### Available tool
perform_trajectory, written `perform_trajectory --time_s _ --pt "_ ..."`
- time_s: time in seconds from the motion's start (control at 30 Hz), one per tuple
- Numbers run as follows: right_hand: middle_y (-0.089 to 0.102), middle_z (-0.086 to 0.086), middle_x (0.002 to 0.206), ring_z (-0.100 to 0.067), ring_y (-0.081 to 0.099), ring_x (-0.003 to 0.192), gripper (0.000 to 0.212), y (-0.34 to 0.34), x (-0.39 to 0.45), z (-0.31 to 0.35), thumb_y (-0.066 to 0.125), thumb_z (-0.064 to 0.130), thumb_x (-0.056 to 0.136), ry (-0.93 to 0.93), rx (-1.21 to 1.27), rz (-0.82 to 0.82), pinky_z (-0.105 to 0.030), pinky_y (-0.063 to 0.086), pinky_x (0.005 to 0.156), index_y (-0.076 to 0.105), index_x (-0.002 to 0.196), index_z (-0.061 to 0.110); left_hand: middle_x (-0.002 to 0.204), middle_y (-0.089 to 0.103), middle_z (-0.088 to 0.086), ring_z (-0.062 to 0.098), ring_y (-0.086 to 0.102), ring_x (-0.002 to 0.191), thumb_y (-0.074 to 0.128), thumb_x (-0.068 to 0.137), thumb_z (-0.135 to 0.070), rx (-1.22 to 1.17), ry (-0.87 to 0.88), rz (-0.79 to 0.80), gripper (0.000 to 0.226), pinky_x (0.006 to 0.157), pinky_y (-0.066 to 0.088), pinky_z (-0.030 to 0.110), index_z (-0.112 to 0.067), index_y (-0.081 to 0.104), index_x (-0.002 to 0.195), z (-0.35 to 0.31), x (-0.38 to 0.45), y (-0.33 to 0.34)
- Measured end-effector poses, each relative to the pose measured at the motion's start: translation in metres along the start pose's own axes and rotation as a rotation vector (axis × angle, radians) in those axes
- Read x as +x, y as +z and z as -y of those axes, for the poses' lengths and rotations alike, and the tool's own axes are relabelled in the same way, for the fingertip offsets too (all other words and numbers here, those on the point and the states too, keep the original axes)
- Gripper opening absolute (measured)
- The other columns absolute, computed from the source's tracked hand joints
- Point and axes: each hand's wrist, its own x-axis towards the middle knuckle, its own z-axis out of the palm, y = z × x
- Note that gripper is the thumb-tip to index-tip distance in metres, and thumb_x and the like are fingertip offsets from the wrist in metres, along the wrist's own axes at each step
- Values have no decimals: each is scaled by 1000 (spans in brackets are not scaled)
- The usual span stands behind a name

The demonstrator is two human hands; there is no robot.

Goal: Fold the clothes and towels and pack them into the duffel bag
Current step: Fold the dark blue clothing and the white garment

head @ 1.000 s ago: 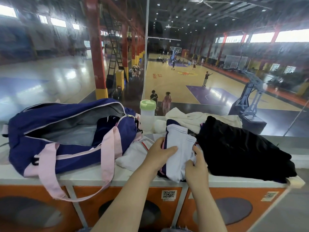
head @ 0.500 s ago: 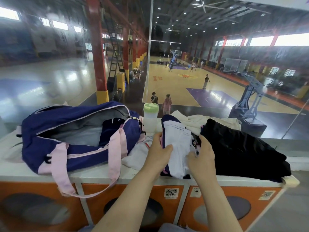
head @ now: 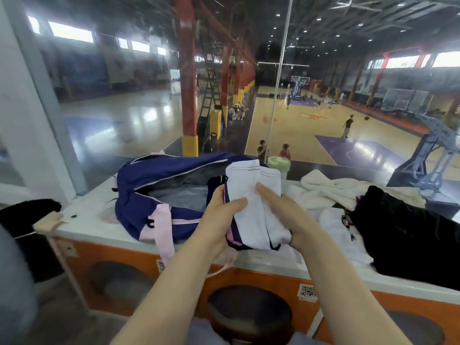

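I see my left hand (head: 219, 215) and right hand (head: 286, 215), fingers curled, gripping the folded white garment (head: 256, 202) between them, held just beside the open duffel bag (head: 159, 180) above the desk (head: 99, 227).

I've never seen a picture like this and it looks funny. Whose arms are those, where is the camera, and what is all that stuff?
The camera sits on a person's head, looking down, so you see their own two arms. The left hand and right hand both hold a folded white and navy garment above a white counter. To the left lies an open navy and pink duffel bag. To the right lie a cream towel, a white shirt and a black garment. A green-lidded bottle stands behind. Beyond the glass is a basketball hall.
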Motion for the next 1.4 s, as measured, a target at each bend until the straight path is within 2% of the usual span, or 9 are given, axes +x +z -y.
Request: perform_trajectory --time_s 0.17,0.3,0.43,0.53,0.63,0.8,1.07,1.23,1.4 --pt "77 -8 95 -29 74 89 33 37 26 -5 78 26 80 30 43 -20 -50 58 85 70 110 14 122 66 -3 20 65 110 62 90 -8 120 32 -42 46 97 51 45 -27 49 130 -10 4 -36" --pt "76 -5 96 -21 74 82 23 61 49 -6 72 16 86 -8 21 -16 -34 59 71 69 109 15 119 63 -11 9 61 105 57 95 -26 374 64 -114 31 89 52 31 -29 51 126 -18 10 -70" --pt "72 -6 109 -26 69 97 31 79 77 -5 69 15 89 16 -24 25 -36 56 81 64 119 14 125 63 -4 17 57 113 39 96 -32 1105 221 -242 36 100 45 41 -28 57 127 -11 27 -124" --pt "69 -9 118 -29 66 104 37 96 103 -8 69 15 88 38 -60 20 -43 54 93 61 124 10 136 55 -2 21 42 131 30 95 -34 1656 244 -236 43 115 20 45 -25 53 130 7 34 -155" --pt "65 -10 124 -29 64 107 50 115 128 -12 70 19 84 44 -130 8 -44 51 97 56 131 8 131 55 -7 18 43 129 36 93 -40 1661 214 -225 37 117 14 45 -29 53 124 17 31 -162" --pt "60 -14 124 -29 60 100 49 140 159 -24 64 14 89 85 -225 -21 -34 49 81 48 134 2 119 56 -9 15 47 120 40 89 -46 1684 219 -226 34 117 17 45 -28 57 112 15 31 -169" --pt "57 -10 130 -28 57 114 54 163 179 -47 59 23 92 27 -260 -12 -37 49 95 39 140 8 97 48 -17 4 48 97 49 85 -38 1593 427 -242 7 115 22 38 -36 48 92 18 21 -182" --pt "52 -19 130 -35 57 111 63 165 184 -44 54 27 96 -4 -689 -59 -34 44 77 18 143 4 96 51 -17 5 50 92 34 87 -45 1649 440 -224 21 107 28 33 -35 52 93 11 25 -184" --pt "39 -18 135 -36 53 113 55 163 177 -42 56 22 93 -269 -1273 -173 -38 42 74 24 137 13 109 55 -7 14 52 96 25 84 -43 1635 484 -223 42 86 40 32 -25 55 107 2 47 -174"
